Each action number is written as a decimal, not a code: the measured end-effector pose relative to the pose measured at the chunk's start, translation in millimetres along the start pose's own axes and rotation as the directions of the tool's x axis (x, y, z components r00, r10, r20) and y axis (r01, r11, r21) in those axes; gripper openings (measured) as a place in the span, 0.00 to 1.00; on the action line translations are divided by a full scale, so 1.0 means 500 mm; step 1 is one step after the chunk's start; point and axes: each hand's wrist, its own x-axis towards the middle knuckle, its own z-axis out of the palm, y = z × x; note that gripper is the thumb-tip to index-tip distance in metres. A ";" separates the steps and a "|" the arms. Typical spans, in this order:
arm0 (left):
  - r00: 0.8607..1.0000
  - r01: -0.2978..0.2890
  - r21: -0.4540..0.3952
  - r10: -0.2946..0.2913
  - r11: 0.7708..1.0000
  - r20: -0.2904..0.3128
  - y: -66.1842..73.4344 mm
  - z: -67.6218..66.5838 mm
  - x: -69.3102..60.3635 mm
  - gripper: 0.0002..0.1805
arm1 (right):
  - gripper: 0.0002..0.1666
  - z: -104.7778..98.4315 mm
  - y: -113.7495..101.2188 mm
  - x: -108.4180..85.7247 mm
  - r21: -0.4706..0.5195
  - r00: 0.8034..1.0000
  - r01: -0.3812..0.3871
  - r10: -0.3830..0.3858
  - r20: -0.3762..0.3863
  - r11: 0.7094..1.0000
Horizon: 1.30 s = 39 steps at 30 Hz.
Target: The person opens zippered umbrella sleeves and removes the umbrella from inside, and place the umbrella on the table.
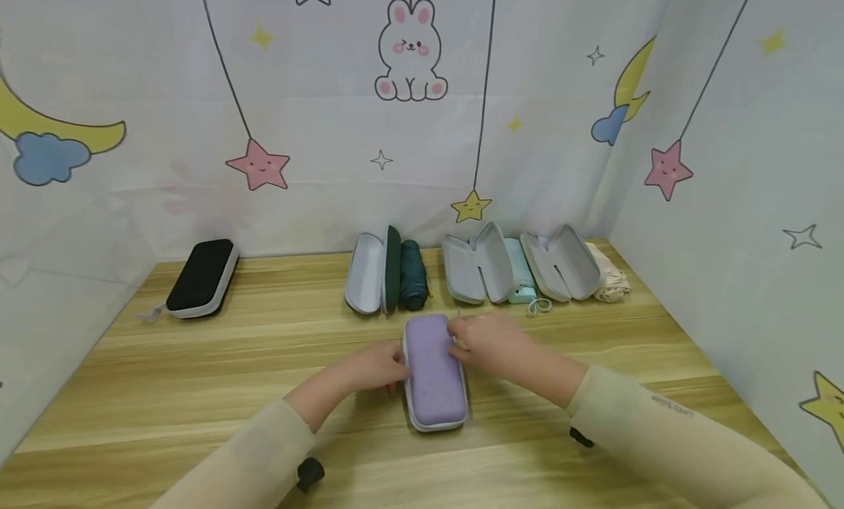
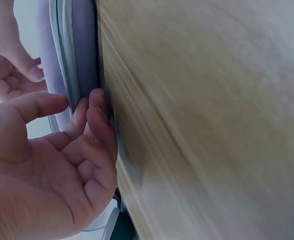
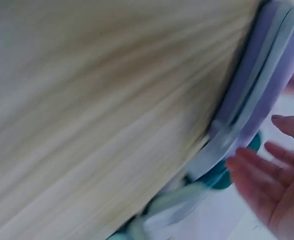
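A closed purple zip case (image 1: 435, 370) with a pale zipper band lies on the wooden table. At its left side, my left hand (image 2: 62, 165) holds the edge between thumb and curled fingertips. My right hand (image 1: 491, 340) is by the upper right edge of the case, near a small pull tab. In the right wrist view, the fingers are loosely spread beside the case, slightly blurred, and grip nothing. The underside of the case is hidden.
Behind stand an opened green case (image 1: 365, 275), a folded dark green umbrella (image 1: 413, 275), two opened grey-lined cases (image 1: 464, 271), a light blue folded umbrella (image 1: 521, 271) and a cream folded bundle (image 1: 612, 275). A closed black case (image 1: 201, 278) lies at back left.
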 end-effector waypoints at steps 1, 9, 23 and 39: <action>1.000 0.002 -0.021 -0.002 1.000 0.005 -0.001 -0.002 -0.002 0.08 | 0.17 -0.005 -0.014 -0.001 -0.004 0.999 -0.030 0.030 0.013 1.000; 0.999 -0.003 -0.063 0.006 0.998 0.040 -0.001 -0.006 -0.008 0.05 | 0.44 -0.003 -0.097 -0.015 0.012 0.997 -0.070 0.069 0.037 0.997; 0.999 0.031 -0.120 -0.030 0.992 0.013 0.007 0.002 -0.002 0.04 | 0.43 0.007 -0.149 -0.008 -0.061 0.990 -0.137 0.139 0.034 0.989; 0.998 -0.061 -0.086 0.063 0.994 0.015 -0.007 -0.007 0.003 0.05 | 0.46 0.005 -0.131 -0.015 0.023 0.988 -0.145 0.144 0.051 0.989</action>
